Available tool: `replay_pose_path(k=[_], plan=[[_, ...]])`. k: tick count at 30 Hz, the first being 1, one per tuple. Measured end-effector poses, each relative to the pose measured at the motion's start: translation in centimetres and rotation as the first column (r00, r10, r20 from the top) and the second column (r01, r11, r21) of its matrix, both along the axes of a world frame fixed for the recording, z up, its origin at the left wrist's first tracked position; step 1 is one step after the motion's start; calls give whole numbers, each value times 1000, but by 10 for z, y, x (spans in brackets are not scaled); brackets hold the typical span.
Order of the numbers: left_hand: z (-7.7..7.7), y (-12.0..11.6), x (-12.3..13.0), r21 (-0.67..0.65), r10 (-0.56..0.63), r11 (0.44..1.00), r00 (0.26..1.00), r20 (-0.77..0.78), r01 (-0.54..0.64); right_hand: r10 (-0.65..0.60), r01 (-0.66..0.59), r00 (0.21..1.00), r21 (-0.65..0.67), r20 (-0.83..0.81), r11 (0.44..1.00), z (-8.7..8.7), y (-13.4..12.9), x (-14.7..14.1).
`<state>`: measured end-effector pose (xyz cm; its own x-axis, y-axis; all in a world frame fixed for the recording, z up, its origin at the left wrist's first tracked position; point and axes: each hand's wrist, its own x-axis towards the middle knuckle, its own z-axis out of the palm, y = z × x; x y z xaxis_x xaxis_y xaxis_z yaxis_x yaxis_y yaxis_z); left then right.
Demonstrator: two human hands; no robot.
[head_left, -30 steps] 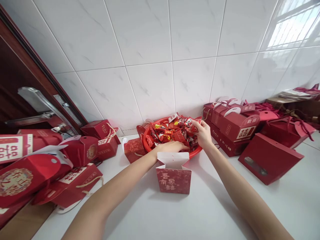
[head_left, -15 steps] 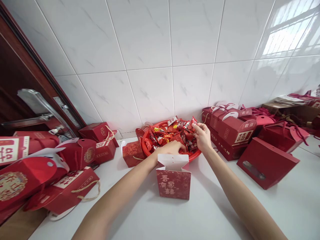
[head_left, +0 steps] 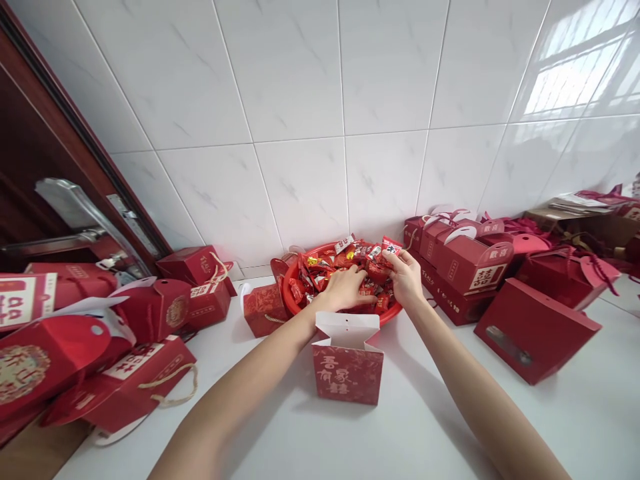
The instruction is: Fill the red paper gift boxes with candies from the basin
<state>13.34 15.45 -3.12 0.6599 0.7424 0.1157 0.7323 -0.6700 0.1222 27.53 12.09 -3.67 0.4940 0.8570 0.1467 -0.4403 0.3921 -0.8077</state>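
Note:
A round red basin (head_left: pixel 291 301) full of wrapped candies (head_left: pixel 320 267) stands against the wall. My left hand (head_left: pixel 345 288) reaches over its near side, fingers apart and touching the candies; nothing shows in its grasp. At the basin's right rim, my right hand (head_left: pixel 406 277) pinches a candy in a red and white wrapper (head_left: pixel 391 247) between thumb and fingers. Just in front of the basin, a red gift box (head_left: pixel 347 373) with pale lettering stands upright with its top open. My left wrist passes close behind its left corner.
Several red gift boxes with rope handles (head_left: pixel 143 380) crowd the left side beside a door handle (head_left: pixel 85 220). More boxes (head_left: pixel 465 260) are stacked at right. A red box with a clear window (head_left: pixel 535 330) leans nearby. Behind everything rises a tiled wall (head_left: pixel 300 80).
My left hand has lifted slightly from among the candies, and its fingers are now spread across them. The right hand still pinches a candy, its wrapper now turned more toward me.

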Motion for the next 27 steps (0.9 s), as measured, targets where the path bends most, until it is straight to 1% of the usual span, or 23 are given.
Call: replay_pose_path(k=[2,4,5,7,8,10,11,13,15,17,19,21,24,27], plan=[[3,-2,7,40,-7,999,998,-61,10,-2,2,1000,2,9,1000,-1,1,0],[4,-1,10,41,-9,999,999,-43,10,17,-17,1000,4,24,1000,-1,1,0],[4,1,10,31,-2,1000,1000,-2,2,28,-29,999,4,30,1000,-2,1,0],[3,8,6,-23,41,999,989,142,-38,50,-50,998,-1,36,999,-2,1,0],[2,13,3,-76,80,995,966,247,-63,56,-56,998,-2,38,998,-2,1,0],[0,24,-4,-205,173,975,871,460,-86,69,-69,997,-3,44,998,-2,1,1],[0,29,-8,-256,211,963,816,538,-81,78,-77,996,-9,51,997,-2,1,1],[-1,36,-13,-305,256,950,738,624,-71,113,-110,990,-40,81,993,-1,1,0],[0,39,-15,-327,249,945,690,680,-19,161,-151,979,-88,123,985,-1,1,0],[0,39,-14,-349,207,930,620,757,115,204,-186,967,-124,154,975,-1,0,-1],[0,37,-13,-341,151,902,547,824,264,226,-206,961,-134,158,969,0,0,-1],[0,35,-12,-313,107,882,497,861,352,254,-234,955,-135,151,963,0,-1,-1],[-2,34,-11,-293,86,862,450,889,414,308,-289,939,-140,149,947,0,-1,-1],[-3,34,-11,-293,81,861,457,886,415,321,-298,931,-145,172,943,0,-1,-1]])
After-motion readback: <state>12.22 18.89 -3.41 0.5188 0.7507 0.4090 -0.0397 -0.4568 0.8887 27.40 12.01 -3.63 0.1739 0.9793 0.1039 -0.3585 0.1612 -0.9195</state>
